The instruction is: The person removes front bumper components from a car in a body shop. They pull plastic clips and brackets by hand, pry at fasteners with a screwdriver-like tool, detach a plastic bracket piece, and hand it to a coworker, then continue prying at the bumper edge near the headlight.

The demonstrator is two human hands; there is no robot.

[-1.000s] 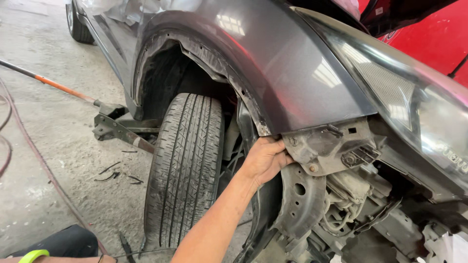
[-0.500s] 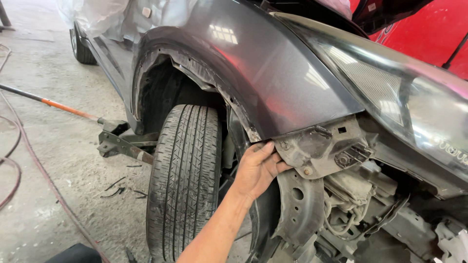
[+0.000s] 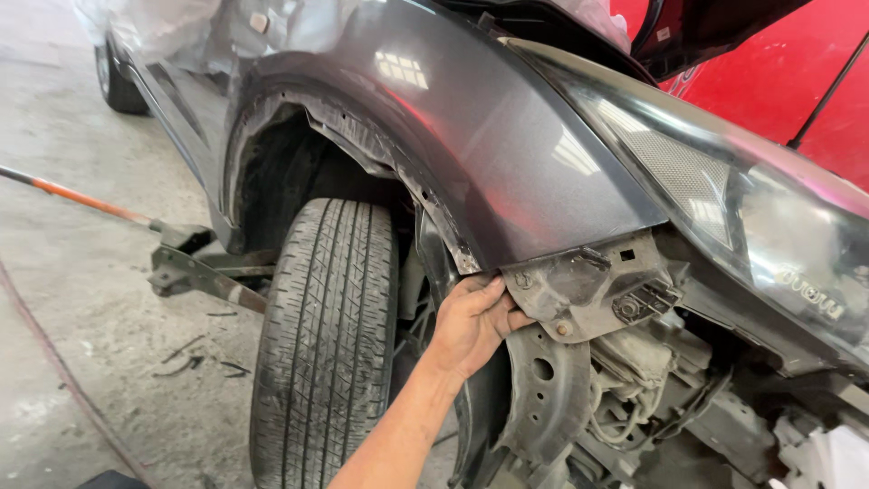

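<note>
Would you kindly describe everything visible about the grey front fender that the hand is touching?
The grey front fender is glossy painted metal, curving over the front tyre and running to the headlight. Its wheel-arch edge looks rough and bare, with no liner. At its lower front corner sits a grimy bracket with holes. One hand, which side is unclear, grips the lower edge there.

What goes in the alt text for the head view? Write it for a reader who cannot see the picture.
A bare hand grips the lower front edge of a dark grey car fender, beside an exposed plastic bracket. The bumper is off, showing wiring and metal parts below the headlight; the front tyre stands left of the hand on a concrete floor.
</note>
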